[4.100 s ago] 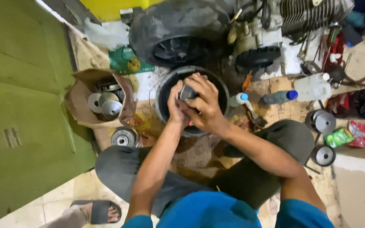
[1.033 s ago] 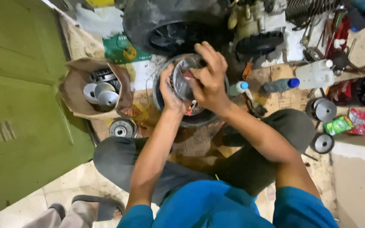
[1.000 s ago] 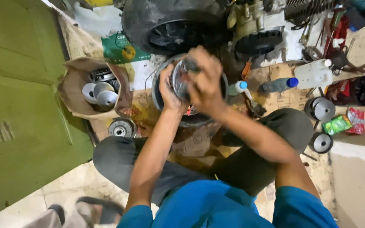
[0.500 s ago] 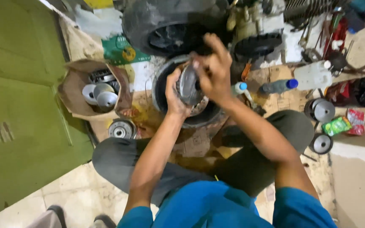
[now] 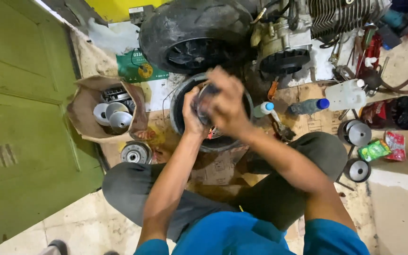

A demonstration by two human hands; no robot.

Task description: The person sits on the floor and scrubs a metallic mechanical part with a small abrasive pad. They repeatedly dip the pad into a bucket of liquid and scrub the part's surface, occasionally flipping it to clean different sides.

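Near: person seated on the floor, knees spread, arms reaching to frame centre. Left hand (image 5: 191, 113) and right hand (image 5: 225, 106) both wrapped around a round metal drum part (image 5: 203, 101), fingers closed on it, right hand blurred. Part sits just above centre, over the black basin (image 5: 179, 101). Its axis direction cannot be told; hands cover most of it. Left of the basin: paper bag (image 5: 83, 111) of metal pulleys. Far, top centre: tyre (image 5: 192, 23).

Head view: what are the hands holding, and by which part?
Both hands, left hand and right hand, grip a round metal part by its rim, above the black basin.
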